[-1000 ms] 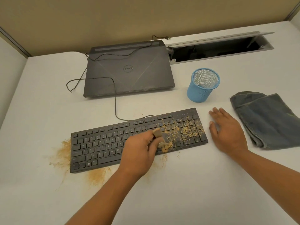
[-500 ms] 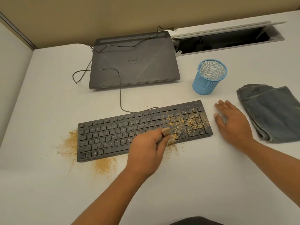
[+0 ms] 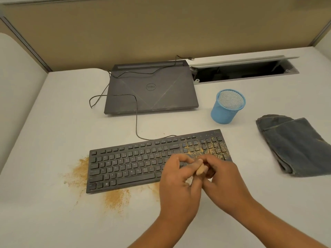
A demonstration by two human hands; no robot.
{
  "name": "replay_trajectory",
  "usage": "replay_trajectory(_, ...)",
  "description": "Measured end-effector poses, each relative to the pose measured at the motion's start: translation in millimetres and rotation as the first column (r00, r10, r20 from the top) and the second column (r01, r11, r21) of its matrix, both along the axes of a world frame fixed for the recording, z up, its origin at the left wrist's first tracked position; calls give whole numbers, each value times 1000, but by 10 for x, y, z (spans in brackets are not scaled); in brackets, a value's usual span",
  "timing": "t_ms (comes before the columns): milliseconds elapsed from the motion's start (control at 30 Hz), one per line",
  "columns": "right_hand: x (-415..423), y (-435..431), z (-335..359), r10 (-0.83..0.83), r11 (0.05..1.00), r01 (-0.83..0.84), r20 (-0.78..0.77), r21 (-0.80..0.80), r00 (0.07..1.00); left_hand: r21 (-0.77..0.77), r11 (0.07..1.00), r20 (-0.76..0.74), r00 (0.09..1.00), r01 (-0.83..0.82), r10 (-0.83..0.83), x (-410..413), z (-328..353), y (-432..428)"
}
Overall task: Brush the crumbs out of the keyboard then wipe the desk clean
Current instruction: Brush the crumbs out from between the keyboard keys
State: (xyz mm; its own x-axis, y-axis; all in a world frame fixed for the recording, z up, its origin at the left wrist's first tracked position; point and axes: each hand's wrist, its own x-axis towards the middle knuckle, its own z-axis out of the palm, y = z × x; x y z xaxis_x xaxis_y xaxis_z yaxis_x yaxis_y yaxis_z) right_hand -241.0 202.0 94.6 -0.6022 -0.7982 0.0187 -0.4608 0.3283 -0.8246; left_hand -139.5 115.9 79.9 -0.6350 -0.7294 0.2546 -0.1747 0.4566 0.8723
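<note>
Now, head view: you look down over both forearms at the desk (image 3: 53, 122).
Left grip (image 3: 179, 185): fingers curled round a small tan brush (image 3: 200, 170), held over the keyboard (image 3: 134, 165) near its front edge.
Right grip (image 3: 227, 185): fingers curled against the brush's other side; blur hides whether they pinch it, so you cannot tell.
Keyboard: black, lying flat and slightly skewed; your hands cover its right-centre keys.
Crumbs (image 3: 211, 147): thick on the number pad, with loose tan heaps on the desk at the keyboard's left end and along its near edge.
Laptop (image 3: 152, 88): closed, behind the keyboard.
Cable (image 3: 136, 119): runs from the keyboard's back edge up onto the laptop's lid.
Mesh cup (image 3: 227, 106): blue, standing behind the number pad, apart from it.
Cloth (image 3: 295, 145): grey-blue, folded, well to the right of the keyboard.
Surface: white desk, with an open cable hatch (image 3: 241, 70) at the back right.
Room: a tan partition (image 3: 161, 33) stands behind the desk.
</note>
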Motion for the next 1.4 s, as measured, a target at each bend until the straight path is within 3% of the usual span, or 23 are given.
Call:
replay_trajectory(133,-81,-26,-30,-7,1000,7,10,12,1000,-79,994,28,997,75,-73,93,-54,-198)
replay_trajectory(233,-147,-41,12,-36,999,36,37,17,999,-258,964,212,977,57,-1,303,-291,-501)
replay_trajectory(367,-239,-81,28,-73,997,73,91,10,993,-441,895,466,868,62,169,569,-639,-813)
replay_trajectory(500,-384,-192,47,-136,986,140,-48,94,990,-477,870,609,761,125,224,619,-767,-880)
replay_trajectory(767,-522,-402,101,-186,977,196,-109,87,976,-472,868,645,731,152,223,610,-798,-868)
replay_trajectory(967,-504,-511,181,79,957,-11,-224,291,971,-459,875,652,727,156,212,613,-808,-874)
replay_trajectory(1100,-493,-575,232,104,955,-21,-268,297,958,-457,874,664,717,165,212,619,-813,-872)
replay_trajectory(1200,-523,-648,300,140,931,-55,-215,360,967,-459,873,664,717,165,213,613,-798,-867)
replay_trajectory(1333,-597,-760,345,74,964,-13,-221,267,973,-458,871,674,708,176,211,614,-793,-868)
replay_trajectory(1400,-606,-810,349,121,944,-39,-233,328,965,-452,874,683,700,180,208,614,-793,-865)
